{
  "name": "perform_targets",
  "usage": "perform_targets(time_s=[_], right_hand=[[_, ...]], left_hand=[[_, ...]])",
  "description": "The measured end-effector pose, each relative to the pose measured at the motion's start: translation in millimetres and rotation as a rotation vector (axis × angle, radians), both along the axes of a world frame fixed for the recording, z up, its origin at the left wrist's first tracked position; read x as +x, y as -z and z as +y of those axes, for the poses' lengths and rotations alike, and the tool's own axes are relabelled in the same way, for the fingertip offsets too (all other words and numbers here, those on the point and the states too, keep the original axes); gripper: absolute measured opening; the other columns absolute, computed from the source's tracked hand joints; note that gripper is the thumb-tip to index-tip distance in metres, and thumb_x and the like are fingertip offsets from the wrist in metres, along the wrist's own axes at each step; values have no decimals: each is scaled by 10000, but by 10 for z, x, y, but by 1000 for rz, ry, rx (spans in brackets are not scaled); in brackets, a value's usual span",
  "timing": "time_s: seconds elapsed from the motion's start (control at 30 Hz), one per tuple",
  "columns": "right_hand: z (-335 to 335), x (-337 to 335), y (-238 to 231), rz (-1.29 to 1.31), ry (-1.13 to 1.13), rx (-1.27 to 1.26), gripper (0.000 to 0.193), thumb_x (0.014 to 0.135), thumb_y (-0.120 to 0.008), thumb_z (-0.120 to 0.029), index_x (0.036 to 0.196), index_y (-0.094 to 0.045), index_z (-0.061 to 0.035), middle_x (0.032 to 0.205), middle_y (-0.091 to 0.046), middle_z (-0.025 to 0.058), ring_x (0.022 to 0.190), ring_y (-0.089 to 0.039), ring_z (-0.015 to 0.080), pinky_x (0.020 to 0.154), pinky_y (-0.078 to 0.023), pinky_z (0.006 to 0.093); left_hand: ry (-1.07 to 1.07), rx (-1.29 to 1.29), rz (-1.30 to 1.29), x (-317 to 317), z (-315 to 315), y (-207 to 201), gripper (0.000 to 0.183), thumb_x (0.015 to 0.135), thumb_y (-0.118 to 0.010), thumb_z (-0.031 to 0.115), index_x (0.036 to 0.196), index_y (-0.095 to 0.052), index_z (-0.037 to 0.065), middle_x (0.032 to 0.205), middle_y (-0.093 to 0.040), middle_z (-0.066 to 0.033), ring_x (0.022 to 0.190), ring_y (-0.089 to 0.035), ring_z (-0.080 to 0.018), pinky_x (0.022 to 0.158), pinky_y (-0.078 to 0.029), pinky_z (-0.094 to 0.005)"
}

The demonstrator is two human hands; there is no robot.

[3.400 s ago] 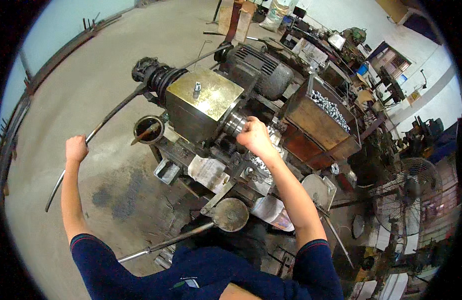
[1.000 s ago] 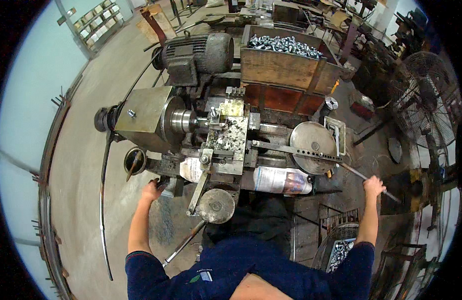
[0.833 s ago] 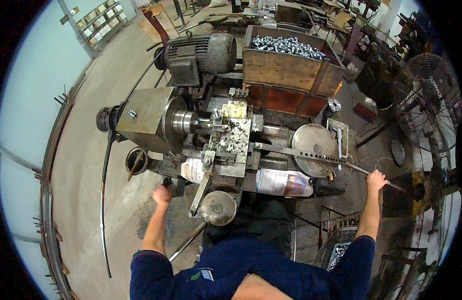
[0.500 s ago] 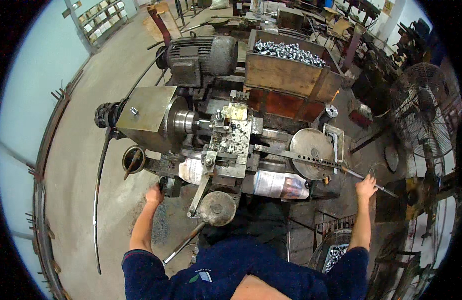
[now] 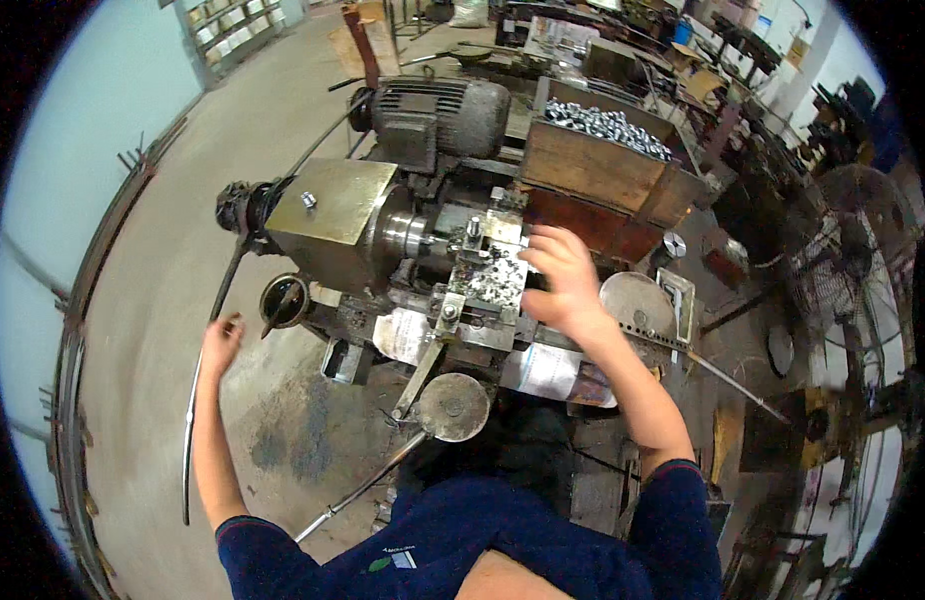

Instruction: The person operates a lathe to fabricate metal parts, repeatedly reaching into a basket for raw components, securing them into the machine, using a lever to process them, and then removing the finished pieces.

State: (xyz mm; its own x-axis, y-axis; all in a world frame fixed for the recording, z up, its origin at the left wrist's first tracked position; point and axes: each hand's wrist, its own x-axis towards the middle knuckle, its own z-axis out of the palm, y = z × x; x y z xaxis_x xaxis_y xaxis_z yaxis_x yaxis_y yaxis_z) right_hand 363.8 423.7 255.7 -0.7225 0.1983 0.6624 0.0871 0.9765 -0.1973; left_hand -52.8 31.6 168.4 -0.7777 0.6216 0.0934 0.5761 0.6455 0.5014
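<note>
Left hand [image 5: 221,345] half-curls at nine o'clock beside the long lever [image 5: 189,445], grip unclear; right hand [image 5: 565,280] spreads open at the metal slide's [image 5: 498,283] three o'clock. Lever looks stiff, best held low!

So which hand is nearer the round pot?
Left. The left hand is by the long lever, just left of the pot and apart from it. The right hand is well to the pot's right, at the chip-strewn slide.

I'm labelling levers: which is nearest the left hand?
The curved, dark metal lever at the left hand; the straight metal front lever and thin right lever are farther away.
</note>
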Motion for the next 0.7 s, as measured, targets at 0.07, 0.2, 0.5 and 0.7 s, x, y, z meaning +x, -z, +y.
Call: perform_targets(time_s=[0.07, 0.2, 0.5, 0.7], right_hand=[[-127, -574, -7, 26, -112, 37, 380, 502, -633, -185, 851, -646, -36, 976, -582, 127, 1073, -480, 323, 954, -348, 472], [-286, -1301, 62, -475, 11, 133, 309, 547, -621, -237, 779, -685, -43, 974, -583, 144, 1074, -475, 299, 1026, -249, 476], [-276, -1516, 225, -716, 80, 159, 290, 569, -604, -239, 783, -685, -62, 898, -621, 153, 943, -544, 301, 975, -310, 437], [-167, -1156, -58, -423, 53, 245, 303, 518, -615, -276, 651, -657, -7, 768, -578, 157, 884, -540, 323, 1012, -305, 437]], left_hand=[[-175, -16, 217, -24, -172, -367, 305, 832, -566, 245, 1057, -612, 45, 853, -645, -186, 766, -636, -301, 662, -488, -380], [-421, -125, 323, -180, -935, -58, 353, 845, -541, 359, 996, -627, 51, 837, -638, -196, 784, -619, -356, 680, -478, -426], [-359, -213, -85, 843, -446, -166, 339, 709, -682, 285, 764, -531, -14, 585, -565, -178, 541, -605, -289, 541, -481, -398], [-185, 104, -390, 314, -372, 80, 174, 739, -585, 109, 783, -560, -58, 528, -552, -100, 433, -570, -187, 415, -476, -317]])
